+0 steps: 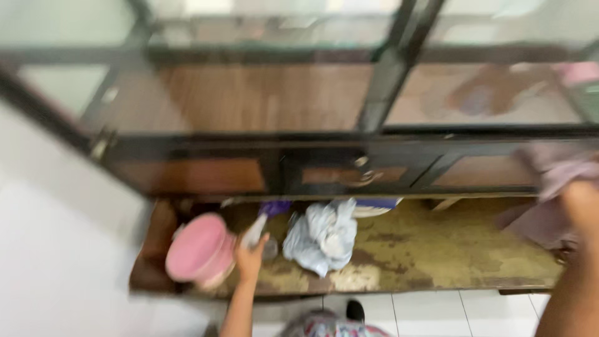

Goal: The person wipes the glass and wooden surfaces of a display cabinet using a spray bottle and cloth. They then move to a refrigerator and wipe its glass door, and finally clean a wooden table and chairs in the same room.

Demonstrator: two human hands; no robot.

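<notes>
Head view, looking down into the lowest shelf of a dark-framed cabinet [387, 150] with glass panes and wood-grain backing; the picture is blurred by motion. At far left, a white wall [56, 249] adjoins the cabinet. On the worn, stained bottom shelf [437, 249], a pink round container [199, 249] lies tipped on its side near the left end. Just to its right, the left hand [249, 257] reaches in from below, its fingers closed around a small whitish bottle-like object [254, 234] with a purple top; the exact kind of object cannot be told. Beside the hand, a crumpled pale grey-blue plastic bag [321, 236] rests on the shelf, apart from the pink container. Behind the bag lies a white and purple item [374, 206], only partly seen. At far right, the right hand [583, 206] is raised at the shelf edge, gripping a mauve cloth [555, 171]. White floor tiles [437, 312] show below.
</notes>
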